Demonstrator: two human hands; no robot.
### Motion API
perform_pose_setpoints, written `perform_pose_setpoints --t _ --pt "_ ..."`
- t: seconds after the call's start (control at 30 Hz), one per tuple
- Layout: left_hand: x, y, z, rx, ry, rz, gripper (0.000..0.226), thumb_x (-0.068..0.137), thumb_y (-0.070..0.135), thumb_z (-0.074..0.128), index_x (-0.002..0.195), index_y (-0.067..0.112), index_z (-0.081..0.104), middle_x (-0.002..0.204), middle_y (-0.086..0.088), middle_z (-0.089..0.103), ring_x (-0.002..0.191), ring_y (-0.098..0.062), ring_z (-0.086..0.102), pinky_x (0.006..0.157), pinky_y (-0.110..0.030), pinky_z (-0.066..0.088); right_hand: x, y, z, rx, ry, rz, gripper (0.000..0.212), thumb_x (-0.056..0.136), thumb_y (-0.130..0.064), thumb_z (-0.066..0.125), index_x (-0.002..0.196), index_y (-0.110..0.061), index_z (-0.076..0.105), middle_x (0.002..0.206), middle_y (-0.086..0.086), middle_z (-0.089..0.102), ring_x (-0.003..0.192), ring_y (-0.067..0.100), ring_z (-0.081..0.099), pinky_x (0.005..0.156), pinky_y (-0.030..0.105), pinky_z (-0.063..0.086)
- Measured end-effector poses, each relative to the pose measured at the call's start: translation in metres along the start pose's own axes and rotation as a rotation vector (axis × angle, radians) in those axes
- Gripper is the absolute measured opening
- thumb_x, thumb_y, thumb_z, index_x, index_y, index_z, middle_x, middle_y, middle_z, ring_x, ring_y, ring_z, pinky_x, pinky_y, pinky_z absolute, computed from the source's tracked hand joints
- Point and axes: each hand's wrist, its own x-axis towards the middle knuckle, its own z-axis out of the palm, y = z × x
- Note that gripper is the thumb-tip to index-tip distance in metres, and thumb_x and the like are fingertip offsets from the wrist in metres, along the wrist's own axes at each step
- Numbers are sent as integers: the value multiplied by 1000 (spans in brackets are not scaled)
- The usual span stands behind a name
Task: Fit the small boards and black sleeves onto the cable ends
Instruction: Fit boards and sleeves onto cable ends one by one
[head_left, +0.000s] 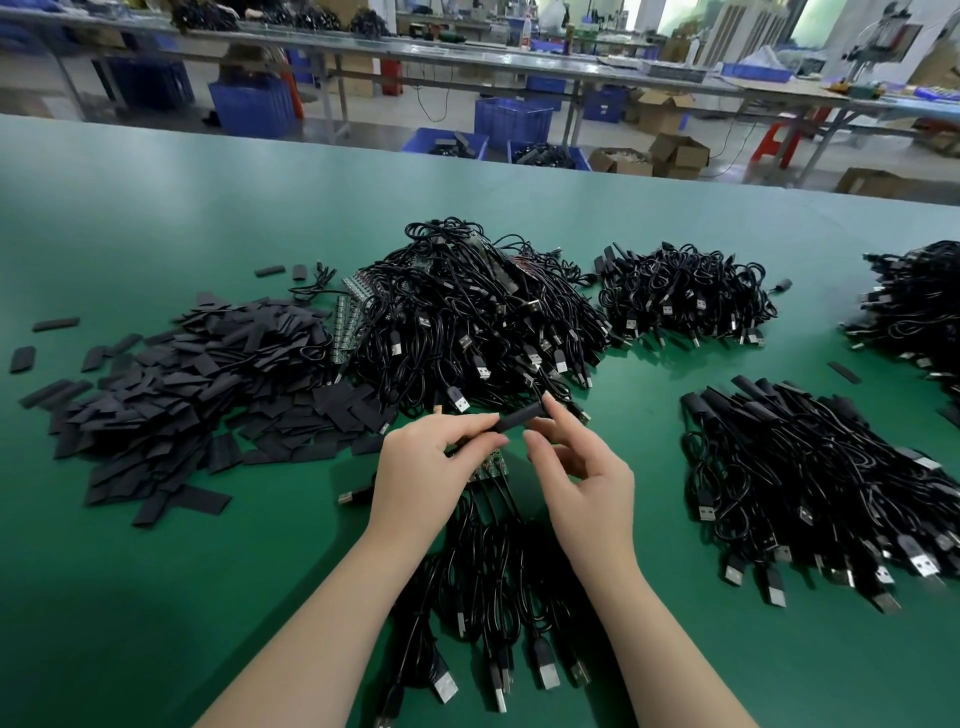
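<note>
My left hand (422, 478) pinches a black sleeve (521, 419) at its left end, above the green table (156, 597). My right hand (582, 480) pinches the sleeve's right end between thumb and forefinger. Small green boards (485, 466) show just under my left fingers, with black cables (493, 587) running down from them toward me. What sits inside the sleeve is hidden.
A heap of flat black sleeves (171, 395) lies at the left. A big tangle of USB cables (483, 322) with board strips (353, 317) fills the middle. Sleeved cables (810, 467) lie at the right, more bundles (685, 296) behind.
</note>
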Motion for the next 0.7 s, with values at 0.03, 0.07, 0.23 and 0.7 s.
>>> perform_pose_setpoints --t 0.03,0.07,0.23,0.7 --pt "0 0 0 2 -3 -2 20 79 20 80 98 26 78 88 26 69 89 7 64 85 -18 50 0 -1 0 -23 -8 -14 57 91 -15 70 109 -68 59 100 -26 72 78 -1 65 70 8 47" --pt "0 0 0 4 -8 -2 21 79 20 80 99 26 78 87 26 69 89 7 64 86 -17 50 -1 -1 1 -39 -14 -23 59 92 -15 70 109 -70 58 100 -27 71 78 -1 64 71 8 47" --pt "0 0 -1 10 -27 0 24 78 19 81 100 27 77 87 27 69 89 7 65 86 -18 51 -1 1 0 -64 -23 -29 52 93 -14 68 108 -64 60 97 -29 71 82 0 67 70 7 47" --pt "-1 -1 -1 38 -41 25 24 77 20 81 100 22 78 89 16 73 86 2 67 83 -31 56 -3 6 0 -147 -59 -61 50 96 -14 64 125 -53 53 92 -27 70 75 0 66 66 6 46"
